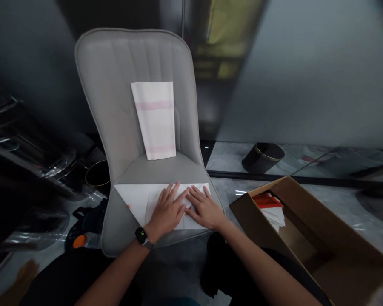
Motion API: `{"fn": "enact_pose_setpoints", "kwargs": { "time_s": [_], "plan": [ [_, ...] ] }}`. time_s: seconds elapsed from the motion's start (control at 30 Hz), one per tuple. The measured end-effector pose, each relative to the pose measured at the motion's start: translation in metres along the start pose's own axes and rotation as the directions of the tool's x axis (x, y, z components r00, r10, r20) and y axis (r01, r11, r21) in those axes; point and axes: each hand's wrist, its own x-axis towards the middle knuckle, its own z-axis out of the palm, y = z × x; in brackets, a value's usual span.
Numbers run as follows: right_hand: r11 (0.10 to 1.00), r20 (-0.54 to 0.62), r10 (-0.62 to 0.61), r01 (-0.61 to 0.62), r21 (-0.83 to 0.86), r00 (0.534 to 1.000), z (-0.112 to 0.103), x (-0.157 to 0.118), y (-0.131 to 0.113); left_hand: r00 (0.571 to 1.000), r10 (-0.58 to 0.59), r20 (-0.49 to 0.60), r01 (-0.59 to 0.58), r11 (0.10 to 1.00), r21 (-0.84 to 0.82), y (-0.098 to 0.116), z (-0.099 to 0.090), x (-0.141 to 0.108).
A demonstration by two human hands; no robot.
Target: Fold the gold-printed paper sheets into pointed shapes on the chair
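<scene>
A white sheet of paper (132,195), folded to a slanted point on its left side, lies on the seat of a grey chair (130,238). My left hand (167,208) rests flat on its middle, fingers stretched and a smartwatch on the wrist. Close beside it, my right hand (206,208) presses on the right part of the paper with fingers spread. The fingertips of both hands nearly meet. Against the chair's backrest leans a stack of folded white paper (156,123) with faint pink bands, standing upright.
To the right on the floor stands an open cardboard box (309,212) holding several red and white paper pieces (271,208). A dark bin (97,174) is left of the chair, near a bottle with an orange cap (79,241). A glossy wall (306,76) rises behind.
</scene>
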Motion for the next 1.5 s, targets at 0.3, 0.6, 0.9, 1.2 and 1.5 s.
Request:
{"fn": "enact_pose_setpoints", "kwargs": {
  "time_s": [0.3,0.6,0.9,1.2,1.5],
  "plan": [
    [0.962,-0.099,0.253,-0.262,-0.079,0.962,0.006,-0.009,0.019,0.995,-0.037,0.096,0.026,0.994,0.111,-0.017,0.027,0.005],
    [0.939,-0.11,0.331,-0.339,-0.062,0.937,0.018,-0.008,0.023,0.984,-0.155,0.088,0.131,0.964,0.229,-0.012,0.015,0.011],
    [0.971,-0.162,0.212,-0.226,-0.074,0.964,0.006,0.004,0.013,0.971,-0.203,0.127,0.17,0.959,0.227,-0.021,0.02,0.017],
    [0.968,-0.056,0.233,-0.237,-0.087,0.971,0.008,0.007,0.012,0.964,-0.244,0.109,0.22,0.955,0.198,-0.025,0.025,0.023],
    [0.95,-0.076,0.294,-0.3,-0.085,0.953,0.004,0.013,0.01,0.961,-0.185,0.205,0.135,0.963,0.233,-0.023,0.016,0.022]
  ]
}}
